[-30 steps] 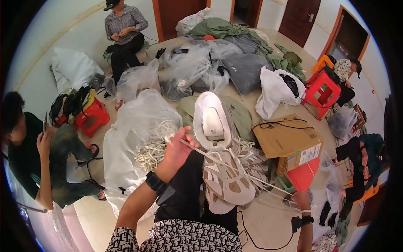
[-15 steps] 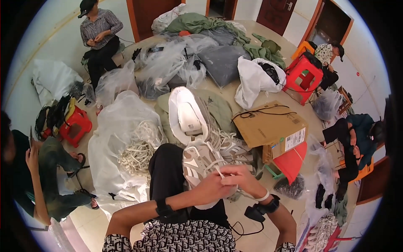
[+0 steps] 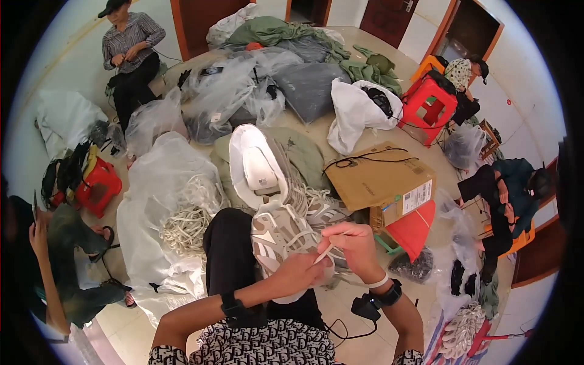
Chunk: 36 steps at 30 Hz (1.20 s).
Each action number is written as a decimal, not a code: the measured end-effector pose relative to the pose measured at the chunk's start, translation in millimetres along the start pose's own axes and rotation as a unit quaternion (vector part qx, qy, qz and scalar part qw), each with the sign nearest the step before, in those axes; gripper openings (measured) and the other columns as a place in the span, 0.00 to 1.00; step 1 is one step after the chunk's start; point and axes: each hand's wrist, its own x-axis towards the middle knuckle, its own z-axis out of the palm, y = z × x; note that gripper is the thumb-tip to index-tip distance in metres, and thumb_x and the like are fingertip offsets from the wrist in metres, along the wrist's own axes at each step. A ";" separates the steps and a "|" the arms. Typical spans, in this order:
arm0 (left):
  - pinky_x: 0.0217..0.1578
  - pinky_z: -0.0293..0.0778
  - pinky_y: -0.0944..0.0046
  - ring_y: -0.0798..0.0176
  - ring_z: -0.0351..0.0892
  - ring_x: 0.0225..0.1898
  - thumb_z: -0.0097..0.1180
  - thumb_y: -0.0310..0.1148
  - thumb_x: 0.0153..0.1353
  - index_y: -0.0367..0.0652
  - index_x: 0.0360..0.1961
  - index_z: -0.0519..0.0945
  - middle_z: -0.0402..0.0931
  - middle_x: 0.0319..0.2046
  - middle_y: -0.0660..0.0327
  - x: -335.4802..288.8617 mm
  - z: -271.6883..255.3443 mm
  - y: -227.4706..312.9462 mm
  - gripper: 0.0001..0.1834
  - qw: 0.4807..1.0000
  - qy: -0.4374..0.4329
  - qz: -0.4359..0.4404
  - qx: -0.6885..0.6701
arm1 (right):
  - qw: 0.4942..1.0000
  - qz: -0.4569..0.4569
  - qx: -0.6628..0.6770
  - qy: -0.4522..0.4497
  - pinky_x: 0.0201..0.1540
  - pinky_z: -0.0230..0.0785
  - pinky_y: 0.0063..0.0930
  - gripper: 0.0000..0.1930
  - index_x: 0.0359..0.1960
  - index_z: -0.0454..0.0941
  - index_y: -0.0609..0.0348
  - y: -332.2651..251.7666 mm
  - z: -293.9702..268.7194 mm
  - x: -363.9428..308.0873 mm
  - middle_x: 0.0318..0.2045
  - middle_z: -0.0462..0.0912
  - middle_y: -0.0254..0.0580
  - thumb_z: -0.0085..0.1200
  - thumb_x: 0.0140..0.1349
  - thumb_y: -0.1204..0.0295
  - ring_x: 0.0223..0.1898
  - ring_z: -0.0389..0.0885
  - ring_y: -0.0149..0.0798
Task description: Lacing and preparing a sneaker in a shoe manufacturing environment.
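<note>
Pinching a pale shoelace (image 3: 330, 248) with fingers of the right hand (image 3: 353, 244); having the left hand (image 3: 295, 274) curled at the lower part of this lace, but cannot tell if gripping. Having the beige-and-white shoe (image 3: 267, 234) partly under both hands, heel pointing away. Seeing, leftward, loose laces (image 3: 185, 230) on white plastic (image 3: 155, 182); rightward, a cardboard box (image 3: 377, 182).

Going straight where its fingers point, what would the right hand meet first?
Past the lace it pinches, the right hand would probably meet the nearest beige shoe; depth is unclear.
</note>
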 end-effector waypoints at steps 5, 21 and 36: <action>0.32 0.71 0.63 0.59 0.76 0.25 0.47 0.36 0.59 0.39 0.41 0.72 0.74 0.22 0.58 -4.8 8.2 12.9 0.13 0.994 0.038 0.043 0.092 | 0.992 0.015 0.109 0.061 0.25 0.67 0.20 0.09 0.35 0.76 0.67 -14.4 -5.5 -3.7 0.26 0.80 0.46 0.47 0.55 0.76 0.25 0.77 0.31; 0.40 0.72 0.56 0.49 0.77 0.41 0.52 0.29 0.56 0.32 0.41 0.71 0.75 0.40 0.47 -132.9 -18.2 96.2 0.14 0.846 -0.017 0.526 -0.086 | 0.968 0.056 -0.232 0.082 0.20 0.62 0.16 0.10 0.35 0.77 0.67 -5.1 -24.8 -7.9 0.25 0.79 0.39 0.52 0.51 0.76 0.19 0.75 0.26; 0.45 0.67 0.52 0.50 0.68 0.48 0.59 0.47 0.48 0.33 0.43 0.72 0.71 0.42 0.49 -81.4 0.0 22.3 0.29 0.895 0.086 0.392 0.197 | 0.911 -0.091 -0.396 -0.064 0.24 0.65 0.17 0.10 0.34 0.78 0.68 53.4 -15.5 32.0 0.24 0.78 0.37 0.52 0.51 0.75 0.21 0.74 0.24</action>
